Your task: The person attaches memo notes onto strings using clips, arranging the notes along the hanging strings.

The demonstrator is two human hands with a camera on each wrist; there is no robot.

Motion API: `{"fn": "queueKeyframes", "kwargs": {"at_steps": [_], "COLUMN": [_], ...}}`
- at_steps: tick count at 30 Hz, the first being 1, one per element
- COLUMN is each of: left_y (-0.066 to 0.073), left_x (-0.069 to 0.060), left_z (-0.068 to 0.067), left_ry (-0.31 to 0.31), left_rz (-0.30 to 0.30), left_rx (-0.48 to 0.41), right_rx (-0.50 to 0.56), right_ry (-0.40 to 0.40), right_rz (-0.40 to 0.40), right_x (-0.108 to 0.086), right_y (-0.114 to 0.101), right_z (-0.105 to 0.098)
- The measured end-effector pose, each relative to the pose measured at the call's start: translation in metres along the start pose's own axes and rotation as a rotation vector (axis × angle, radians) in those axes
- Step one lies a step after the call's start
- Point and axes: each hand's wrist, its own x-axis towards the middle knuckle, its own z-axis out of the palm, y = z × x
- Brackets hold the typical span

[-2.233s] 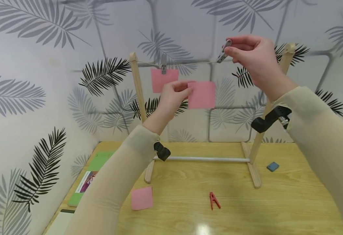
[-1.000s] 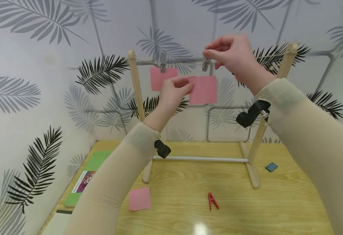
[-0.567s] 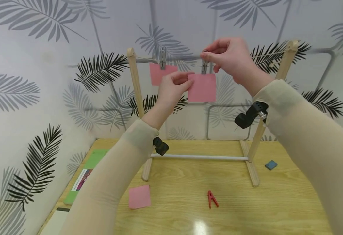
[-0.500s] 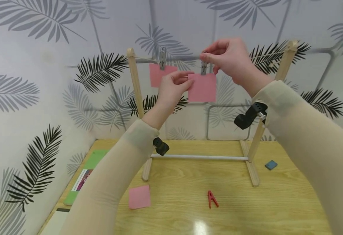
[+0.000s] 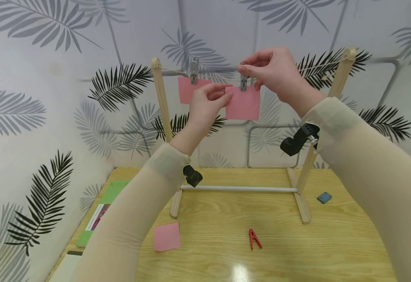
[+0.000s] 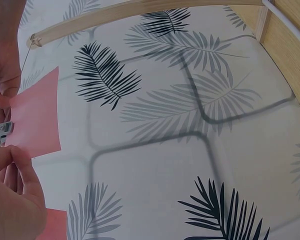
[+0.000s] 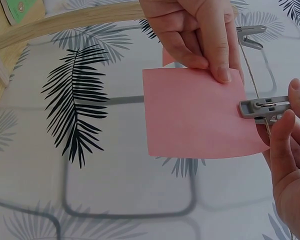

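Observation:
My left hand point(image 5: 207, 103) pinches the upper left corner of a pink paper square point(image 5: 242, 105) between thumb and fingers. With my right hand point(image 5: 276, 72) I pinch the top of a grey clothespin point(image 5: 243, 78) on the string. In the right wrist view the clothespin point(image 7: 262, 106) overlaps the paper's top edge, and the string point(image 7: 251, 70) runs by its jaws. A second pink square point(image 5: 188, 90) hangs to the left from another grey clothespin point(image 5: 194, 71), partly hidden behind my left hand.
A wooden frame point(image 5: 305, 168) with a white crossbar point(image 5: 240, 188) stands on the table point(image 5: 219, 219). On the tabletop lie a pink square point(image 5: 167, 237), a red clothespin point(image 5: 254, 239), and a small blue block point(image 5: 324, 197). A green book point(image 5: 114, 192) lies at the left.
My right hand has brought the grey clothespin leftward and down along the string, onto the top edge of the held pink paper. My left hand with the paper has risen slightly.

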Motion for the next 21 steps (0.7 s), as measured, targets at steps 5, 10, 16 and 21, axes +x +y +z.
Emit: {"fn": "queueKeyframes", "kwargs": {"at_steps": [5, 10, 16, 21], "left_y": [-0.0014, 0.0017, 0.0033, -0.0007], "left_x": [0.0025, 0.0038, 0.0039, 0.0020], "left_z": [0.0000, 0.0009, -0.0004, 0.0000], "left_ry": [-0.001, 0.011, 0.032, 0.052], "left_rz": [0.010, 0.030, 0.028, -0.002], "left_rx": [-0.008, 0.011, 0.017, -0.020], "right_rx": [0.015, 0.015, 0.051, 0.044], "right_ry": [0.001, 0.003, -0.014, -0.034], "right_rz": [0.009, 0.020, 0.013, 0.004], "right_x": [0.0009, 0.0014, 0.0026, 0.0009], "right_y": [-0.0001, -0.0023, -0.0031, -0.0006], "right_z": [-0.0008, -0.0021, -0.0018, 0.0006]}}
